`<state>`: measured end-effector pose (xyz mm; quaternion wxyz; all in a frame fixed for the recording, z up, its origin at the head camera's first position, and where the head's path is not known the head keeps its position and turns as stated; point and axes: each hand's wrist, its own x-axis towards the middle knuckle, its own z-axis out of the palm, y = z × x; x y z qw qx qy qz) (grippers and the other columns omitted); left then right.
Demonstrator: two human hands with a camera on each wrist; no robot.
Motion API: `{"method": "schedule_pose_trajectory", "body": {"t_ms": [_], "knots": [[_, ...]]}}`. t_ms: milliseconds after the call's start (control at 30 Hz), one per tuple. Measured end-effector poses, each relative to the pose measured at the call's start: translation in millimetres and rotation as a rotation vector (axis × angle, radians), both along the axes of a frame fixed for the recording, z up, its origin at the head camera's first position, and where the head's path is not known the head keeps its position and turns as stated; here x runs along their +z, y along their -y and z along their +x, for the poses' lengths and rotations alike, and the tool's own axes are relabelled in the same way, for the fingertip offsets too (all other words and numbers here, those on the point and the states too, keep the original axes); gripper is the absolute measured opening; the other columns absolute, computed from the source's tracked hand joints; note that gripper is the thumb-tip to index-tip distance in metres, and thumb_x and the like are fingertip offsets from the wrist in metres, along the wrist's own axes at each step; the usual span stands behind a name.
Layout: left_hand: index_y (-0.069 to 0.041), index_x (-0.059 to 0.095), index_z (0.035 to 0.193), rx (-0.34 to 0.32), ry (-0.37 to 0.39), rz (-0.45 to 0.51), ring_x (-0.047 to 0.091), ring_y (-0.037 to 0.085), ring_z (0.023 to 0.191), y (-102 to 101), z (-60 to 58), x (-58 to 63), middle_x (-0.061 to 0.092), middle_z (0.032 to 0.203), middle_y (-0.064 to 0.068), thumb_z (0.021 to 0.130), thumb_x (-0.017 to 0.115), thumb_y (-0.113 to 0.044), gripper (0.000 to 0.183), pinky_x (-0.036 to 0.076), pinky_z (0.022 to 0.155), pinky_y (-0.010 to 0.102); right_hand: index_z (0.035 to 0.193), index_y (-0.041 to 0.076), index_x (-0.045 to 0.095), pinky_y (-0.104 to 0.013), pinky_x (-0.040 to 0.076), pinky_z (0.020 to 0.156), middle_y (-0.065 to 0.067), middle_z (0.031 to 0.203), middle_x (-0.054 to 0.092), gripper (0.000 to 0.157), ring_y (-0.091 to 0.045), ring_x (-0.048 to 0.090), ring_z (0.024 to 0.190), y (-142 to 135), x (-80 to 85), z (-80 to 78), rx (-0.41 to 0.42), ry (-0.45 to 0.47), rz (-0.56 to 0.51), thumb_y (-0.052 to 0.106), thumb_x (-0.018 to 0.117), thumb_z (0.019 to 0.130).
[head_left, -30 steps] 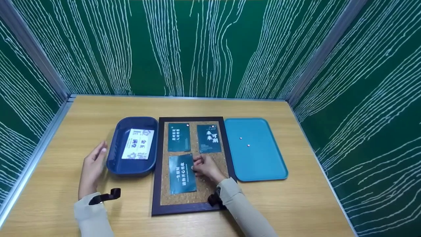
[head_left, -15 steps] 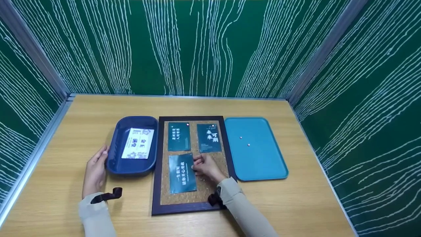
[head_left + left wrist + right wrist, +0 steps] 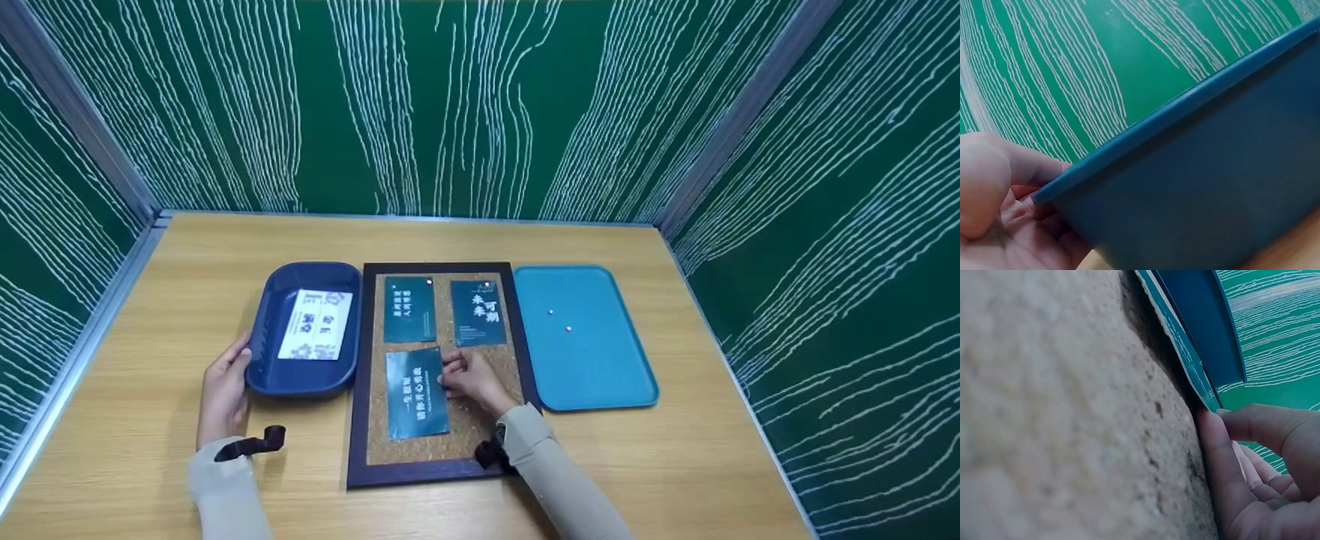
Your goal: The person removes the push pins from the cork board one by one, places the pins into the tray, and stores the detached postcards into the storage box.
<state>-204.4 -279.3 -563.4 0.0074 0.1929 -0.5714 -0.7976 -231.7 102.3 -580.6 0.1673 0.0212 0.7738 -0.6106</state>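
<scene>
At the left side of a dark blue plastic basin [image 3: 262, 379], my left hand [image 3: 225, 382] grips the rim. In the left wrist view its thumb [image 3: 1039, 167] lies on top of the rim and the fingers are underneath. A white card with purple print [image 3: 315, 325] lies inside the basin. My right hand [image 3: 476, 381] pinches the right edge of a green card with white writing [image 3: 415, 394] between thumb and finger. This card overlies the lower part of the cork board [image 3: 420, 452]; the right wrist view shows its held edge raised off the cork.
Two more green cards, left [image 3: 409, 311] and right [image 3: 478, 315], lie on the board's upper half, each with a small pin at its top. A turquoise tray [image 3: 600, 367] beside the board bears two small pins [image 3: 568, 328]. Green patterned panels [image 3: 480, 112] enclose the table [image 3: 712, 450].
My left hand has moved right, from beside the basin to gripping its rim. The right hand stays at the card's edge, much as before.
</scene>
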Motion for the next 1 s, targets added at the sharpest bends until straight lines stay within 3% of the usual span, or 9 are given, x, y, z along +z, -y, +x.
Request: {"method": "schedule_pose_trajectory", "body": {"t_ms": [167,467,667,833,1000], "knots": [[-0.004,0.027,0.152,0.028,-0.035,0.106,0.027,0.015,0.142,-2.1,-0.8,-0.7,0.016,0.161,0.007,0.105,0.038,-0.012,0.049,0.033,0.107,0.023,0.113,-0.002,0.059,-0.032,0.058,0.061,-0.01,0.09,0.063,0.033,-0.018,0.063,0.074,-1.0,0.6,-0.2,0.005,-0.002,0.015,-0.004,0.071,0.082],[-0.004,0.026,0.151,0.03,-0.043,0.108,0.017,0.013,0.145,-1.9,-0.1,-3.2,0.015,0.161,0.006,0.105,0.039,-0.013,0.049,0.031,0.108,0.023,0.113,-0.001,0.059,-0.032,0.058,0.062,-0.01,0.091,0.063,0.032,-0.019,0.064,0.075,-1.6,0.1,0.3,0.002,0.015,0.015,-0.002,0.071,0.083],[-0.003,0.028,0.151,0.031,-0.05,0.13,0.022,0.014,0.143,-1.4,1.2,-3.4,0.018,0.16,0.006,0.105,0.04,-0.014,0.049,0.033,0.107,0.024,0.113,-0.002,0.059,-0.031,0.058,0.061,-0.009,0.09,0.062,0.032,-0.018,0.063,0.074,-1.3,0.4,0.6,0.001,0.017,0.004,-0.003,0.07,0.083],[-0.004,0.027,0.152,0.026,-0.033,0.085,0.028,0.013,0.141,-1.6,2.3,-4.5,0.019,0.16,0.006,0.105,0.04,-0.015,0.05,0.034,0.106,0.022,0.114,-0.004,0.057,-0.031,0.058,0.06,-0.009,0.088,0.062,0.035,-0.016,0.063,0.071,-0.7,-1.5,0.1,0.009,0.012,-0.026,-0.004,0.071,0.082],[-0.002,0.025,0.152,0.024,-0.05,0.077,0.025,0.013,0.142,-2.5,1.9,-5.9,0.018,0.16,0.008,0.105,0.04,-0.014,0.05,0.032,0.108,0.024,0.114,-0.005,0.056,-0.032,0.058,0.06,-0.01,0.089,0.062,0.035,-0.016,0.063,0.071,-0.7,-3.2,-0.2,0.009,0.004,-0.035,-0.005,0.071,0.082]]}}
